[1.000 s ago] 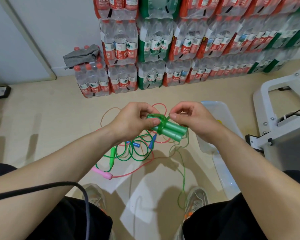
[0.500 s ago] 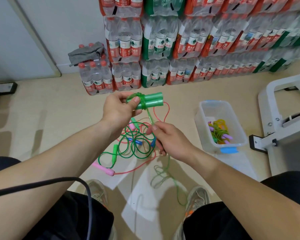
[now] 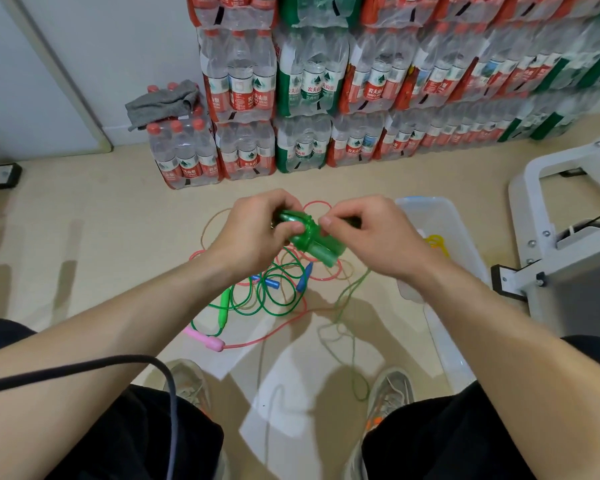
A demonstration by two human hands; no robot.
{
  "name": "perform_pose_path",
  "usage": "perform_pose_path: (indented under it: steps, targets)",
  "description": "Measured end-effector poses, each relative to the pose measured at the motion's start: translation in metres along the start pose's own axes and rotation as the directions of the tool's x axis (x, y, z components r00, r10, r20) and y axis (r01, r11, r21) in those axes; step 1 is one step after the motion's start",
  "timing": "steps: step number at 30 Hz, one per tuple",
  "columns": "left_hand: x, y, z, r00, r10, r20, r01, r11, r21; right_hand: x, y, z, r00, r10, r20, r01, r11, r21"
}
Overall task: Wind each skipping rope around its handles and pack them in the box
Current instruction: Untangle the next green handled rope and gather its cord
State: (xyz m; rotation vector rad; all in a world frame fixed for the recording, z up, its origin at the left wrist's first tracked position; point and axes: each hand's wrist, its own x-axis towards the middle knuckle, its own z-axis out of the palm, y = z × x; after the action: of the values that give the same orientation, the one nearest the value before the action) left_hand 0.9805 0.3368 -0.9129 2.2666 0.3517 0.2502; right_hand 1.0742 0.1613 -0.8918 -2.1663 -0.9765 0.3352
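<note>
Rising beyond both hands, bottle packs [image 3: 305,98] line the wall. The box [image 3: 454,230] sits just right of the right hand [image 3: 371,233], and loose ropes [image 3: 274,299] lie below. The left hand [image 3: 257,233] grips the green handles [image 3: 321,245]; the right pinches the cord [image 3: 352,289] wound round them.

Shrink-wrapped packs of water bottles [image 3: 309,84] with red and green labels are stacked against the wall across the upper part of the frame. A grey cloth [image 3: 163,103] lies on the low pack at their left end. A white metal frame [image 3: 527,220] stands at the right edge. A black cable [image 3: 84,368] crosses the lower left.
</note>
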Motion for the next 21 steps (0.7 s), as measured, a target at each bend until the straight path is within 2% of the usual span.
perform_pose_path:
  steps: [4, 8, 12, 14, 16, 19, 21]
  targets:
    - [-0.006, 0.018, -0.006, 0.981, -0.008, 0.196, 0.073, 0.943, -0.326, 0.002, 0.009, -0.012, 0.997, 0.077, 0.026, -0.082, 0.949, 0.305]
    - [-0.007, 0.021, -0.011, 0.969, -0.109, 0.224, 0.233, 0.715, -0.659, 0.003, 0.015, -0.003, 0.973, 0.172, 0.155, -0.232, 0.735, 0.637]
    - [-0.009, 0.020, -0.009, 0.936, -0.269, 0.225, 0.333, 0.479, -0.812, -0.003, 0.013, 0.027, 0.899, 0.299, 0.320, -0.437, 0.558, 0.706]
    - [-0.006, 0.016, -0.012, 0.919, -0.343, 0.194, 0.330, 0.405, -0.853, -0.009, 0.012, 0.043, 0.880, 0.335, 0.335, -0.474, 0.589, 0.655]
    - [-0.002, 0.009, -0.015, 0.906, -0.405, 0.125, 0.300, 0.403, -0.865, -0.013, 0.009, 0.056, 0.881, 0.365, 0.301, -0.473, 0.666, 0.577]
    - [-0.002, 0.003, -0.013, 0.889, -0.457, -0.028, 0.263, 0.561, -0.785, -0.016, -0.002, 0.060, 0.948, 0.280, 0.152, -0.315, 0.897, 0.311]
    - [-0.003, 0.001, -0.009, 0.880, -0.457, -0.131, 0.250, 0.679, -0.690, -0.017, -0.012, 0.056, 0.977, 0.169, 0.129, -0.182, 0.978, 0.098]
